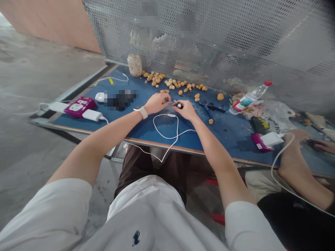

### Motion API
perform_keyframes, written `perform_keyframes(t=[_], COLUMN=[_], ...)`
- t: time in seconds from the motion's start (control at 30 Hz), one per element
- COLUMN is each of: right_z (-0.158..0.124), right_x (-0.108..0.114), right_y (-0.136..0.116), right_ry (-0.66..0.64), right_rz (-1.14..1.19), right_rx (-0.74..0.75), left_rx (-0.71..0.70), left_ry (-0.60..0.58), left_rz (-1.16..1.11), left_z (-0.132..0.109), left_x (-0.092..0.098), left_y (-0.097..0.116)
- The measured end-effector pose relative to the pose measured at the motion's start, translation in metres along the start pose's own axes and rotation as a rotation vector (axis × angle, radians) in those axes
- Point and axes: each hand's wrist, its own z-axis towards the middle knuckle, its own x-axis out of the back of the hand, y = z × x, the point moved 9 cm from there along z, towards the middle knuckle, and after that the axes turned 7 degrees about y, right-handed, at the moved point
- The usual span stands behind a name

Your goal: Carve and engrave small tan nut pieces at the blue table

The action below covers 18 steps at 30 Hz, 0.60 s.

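Concrete floor, with a salmon-coloured wall point(49, 24) beyond; a perforated metal screen point(209, 45) stood along the far edge of a blue-topped desk point(222, 146). The person sat at the near edge, wearing a white T-shirt point(146, 216) and dark shorts point(149, 170). Toward the left end of the desk lay a magenta power strip point(80, 106) with a white charger point(92, 115) plugged in, beside a white computer mouse point(99, 97) and a blurred black patch. A glass jar point(134, 65) stood at the back. Right of the hands lay a clear plastic bottle point(250, 99) with a red cap, on its side, and a crumpled plastic bag point(277, 116). Another person's hand point(324, 146) rested at the far right. Small tan nut-like pieces point(172, 83) ran in a loose band across the desk behind the hands. A white cable point(167, 130) looped just below them. The two hands met mid-desk: the left hand point(157, 103), with a white-banded watch point(141, 111) on its wrist, had a narrow grip on a small brownish piece point(165, 100); the right hand point(187, 111) pinched a small dark object point(179, 105) with a shiny metal end, held just beside it.
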Motion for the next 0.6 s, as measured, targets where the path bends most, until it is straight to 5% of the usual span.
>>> perform_keyframes(t=[0.17, 0.6], right_z=[-0.001, -0.002], right_x=[0.003, 0.002], right_y=[-0.003, -0.004], right_ry=[-0.018, -0.038], right_rz=[-0.041, -0.044], right_rx=[0.008, 0.006], left_rx=[0.033, 0.040], left_ry=[0.119, 0.107], left_rz=[-0.094, -0.068], left_z=[0.003, 0.003], left_x=[0.016, 0.014], left_y=[-0.008, -0.009])
